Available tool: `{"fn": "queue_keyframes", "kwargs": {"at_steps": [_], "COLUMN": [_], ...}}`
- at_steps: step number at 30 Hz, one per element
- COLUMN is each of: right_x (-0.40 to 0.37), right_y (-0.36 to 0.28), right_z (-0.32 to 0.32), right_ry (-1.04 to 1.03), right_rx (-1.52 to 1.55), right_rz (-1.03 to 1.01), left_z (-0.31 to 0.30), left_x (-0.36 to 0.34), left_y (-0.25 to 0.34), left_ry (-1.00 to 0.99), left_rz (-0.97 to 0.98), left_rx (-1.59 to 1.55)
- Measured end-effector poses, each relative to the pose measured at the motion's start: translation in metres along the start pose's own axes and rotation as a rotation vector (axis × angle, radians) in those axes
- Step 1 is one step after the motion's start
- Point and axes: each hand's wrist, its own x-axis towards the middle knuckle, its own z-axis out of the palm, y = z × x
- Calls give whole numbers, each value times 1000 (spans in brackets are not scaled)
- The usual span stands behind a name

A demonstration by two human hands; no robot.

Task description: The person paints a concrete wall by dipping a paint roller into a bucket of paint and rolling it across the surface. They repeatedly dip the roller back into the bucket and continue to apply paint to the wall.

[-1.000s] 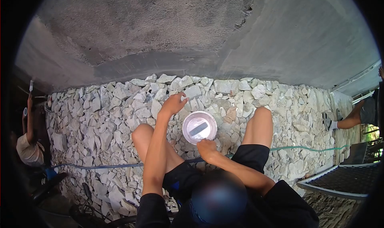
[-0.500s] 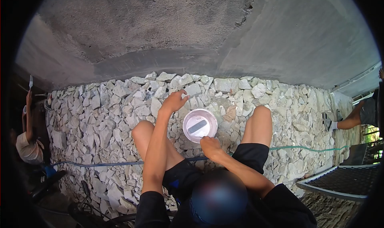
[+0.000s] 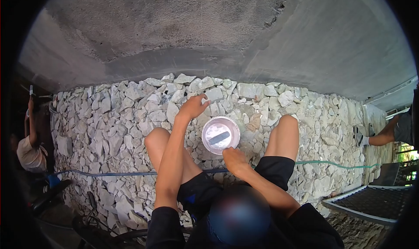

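Observation:
I squat on a bed of broken white stones (image 3: 109, 131), knees apart. A round white bowl (image 3: 214, 127) sits on the stones between my knees, with a flat dark grey piece (image 3: 219, 138) lying inside it. My right hand (image 3: 234, 158) is curled at the bowl's near rim and seems to grip it. My left hand (image 3: 192, 106) reaches forward just left of the bowl, fingers spread over the stones near the wall's foot; I cannot tell whether it touches them.
A rough grey cement wall (image 3: 174, 30) rises right behind the stones. A blue-and-green hose (image 3: 109, 174) runs across under my legs. Another person (image 3: 28, 148) works at far left; someone's leg (image 3: 384, 136) shows at right. A metal grate (image 3: 371, 201) lies lower right.
My left hand has spread its fingers and shifted slightly. My right hand has slid a little to the right along the bowl's near rim. The bowl stays put.

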Motion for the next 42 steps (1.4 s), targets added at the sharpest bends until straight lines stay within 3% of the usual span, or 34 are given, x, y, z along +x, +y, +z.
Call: {"fn": "queue_keyframes", "kwargs": {"at_steps": [2, 20, 30, 36, 38, 42], "right_x": [4, 23, 20, 1, -14, -25], "right_y": [1, -7, 30, 70, 76, 100], "right_z": [0, 19, 34, 28, 6, 25], "right_ry": [-72, -38, 40, 52, -98, -186], "right_rx": [0, 24, 107, 398, 706, 1119], "right_rz": [-1, -65, -38, -71, -32, 49], "left_z": [0, 9, 13, 19, 17, 31], "left_x": [-1, 15, 20, 16, 11, 8], "left_y": [0, -6, -8, -15, -15, -26], "left_ry": [11, -3, -12, 26, 5, -42], "left_rz": [-5, -2, 15, 46, 39, 32], "left_rx": [5, -14, -28, 28, 37, 80]}}
